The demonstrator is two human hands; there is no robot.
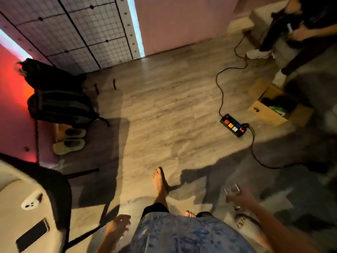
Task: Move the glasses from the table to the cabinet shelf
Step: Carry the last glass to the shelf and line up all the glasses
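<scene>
Right hand [238,199] grips glass [232,189]; left hand [118,226] seemingly empty.

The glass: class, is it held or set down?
Held: the right hand grips the glass above the floor. Its fill is too blurred to tell.

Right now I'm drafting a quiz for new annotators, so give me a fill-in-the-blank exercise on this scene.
1. The right hand holds a clear drinking ____.
2. The left hand holds ____.
3. The black power strip lies on the ____.
4. The dark phone lies on the ____.
Missing words: glass; nothing; floor; table.
</scene>
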